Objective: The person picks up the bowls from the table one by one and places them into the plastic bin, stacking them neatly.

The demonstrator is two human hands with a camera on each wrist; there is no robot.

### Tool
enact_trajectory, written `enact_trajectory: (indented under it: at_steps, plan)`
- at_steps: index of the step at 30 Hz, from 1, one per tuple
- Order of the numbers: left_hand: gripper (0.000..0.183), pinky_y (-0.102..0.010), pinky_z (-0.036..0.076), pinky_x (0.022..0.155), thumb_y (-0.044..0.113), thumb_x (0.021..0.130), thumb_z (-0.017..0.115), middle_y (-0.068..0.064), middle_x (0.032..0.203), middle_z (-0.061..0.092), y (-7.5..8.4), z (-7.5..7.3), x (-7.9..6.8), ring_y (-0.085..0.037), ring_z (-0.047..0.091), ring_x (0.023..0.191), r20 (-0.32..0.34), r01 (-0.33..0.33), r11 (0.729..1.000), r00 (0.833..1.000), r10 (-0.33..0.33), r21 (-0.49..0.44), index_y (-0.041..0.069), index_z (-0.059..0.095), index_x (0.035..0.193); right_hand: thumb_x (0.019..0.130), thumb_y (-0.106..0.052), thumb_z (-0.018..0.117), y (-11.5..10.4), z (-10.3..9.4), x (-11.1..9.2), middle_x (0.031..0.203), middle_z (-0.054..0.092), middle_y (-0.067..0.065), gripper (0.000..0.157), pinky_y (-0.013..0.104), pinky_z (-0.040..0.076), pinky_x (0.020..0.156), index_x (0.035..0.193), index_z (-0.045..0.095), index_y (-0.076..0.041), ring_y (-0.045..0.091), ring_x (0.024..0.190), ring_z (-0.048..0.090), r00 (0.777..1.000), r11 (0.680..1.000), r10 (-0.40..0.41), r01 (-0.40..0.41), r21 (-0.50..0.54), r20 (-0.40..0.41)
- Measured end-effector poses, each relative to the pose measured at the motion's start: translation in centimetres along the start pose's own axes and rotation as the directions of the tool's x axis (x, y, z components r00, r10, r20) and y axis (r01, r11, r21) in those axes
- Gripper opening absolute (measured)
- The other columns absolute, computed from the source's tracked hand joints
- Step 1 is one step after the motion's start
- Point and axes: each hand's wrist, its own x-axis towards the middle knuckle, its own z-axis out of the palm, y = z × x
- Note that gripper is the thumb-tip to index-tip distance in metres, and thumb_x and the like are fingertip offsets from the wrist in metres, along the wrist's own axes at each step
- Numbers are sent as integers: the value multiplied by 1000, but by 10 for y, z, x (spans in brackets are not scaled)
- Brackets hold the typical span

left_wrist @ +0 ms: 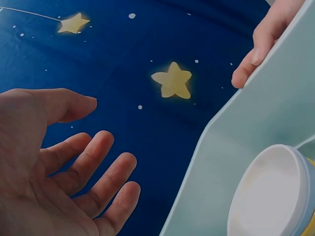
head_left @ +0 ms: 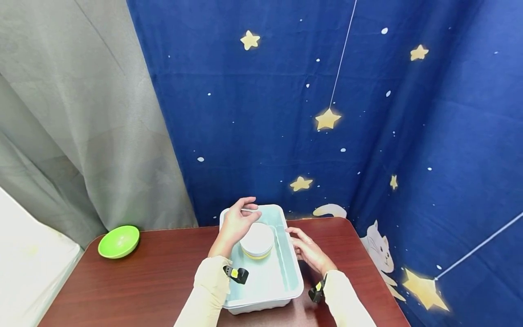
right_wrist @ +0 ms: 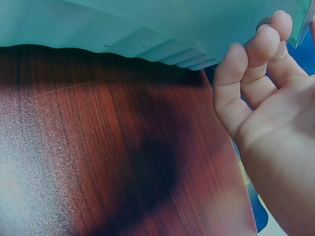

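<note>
A pale blue-green plastic basin stands on the table. In it is a round, white-topped item with a yellow lower edge; the left wrist view also shows this white round top, partly cut off. My left hand hovers over the basin's left side, fingers loosely bent and apart. Nothing lies in that left palm. My right hand is at the basin's right side, its slightly bent fingertips against or very near the outer wall; actual contact is hard to tell.
A bright green bowl sits at the table's far left corner. The dark red wooden table backs onto a grey curtain and a blue star-patterned curtain. Something white stands beyond the table's left edge.
</note>
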Motion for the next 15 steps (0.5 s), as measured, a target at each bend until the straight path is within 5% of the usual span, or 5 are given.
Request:
enact_trajectory:
  at_steps: [15]
  plan:
    - [48,-44,55,98,26,91,76,-1,125,72,10,-29,-6,-20,70,110,-34,19,999,999,-17,40,23,62,136,106,-31,52,0,3,-1,129,66,19,48,37,59,86,149,36,-15,17,96,72,1000,1000,5,-5,2,5]
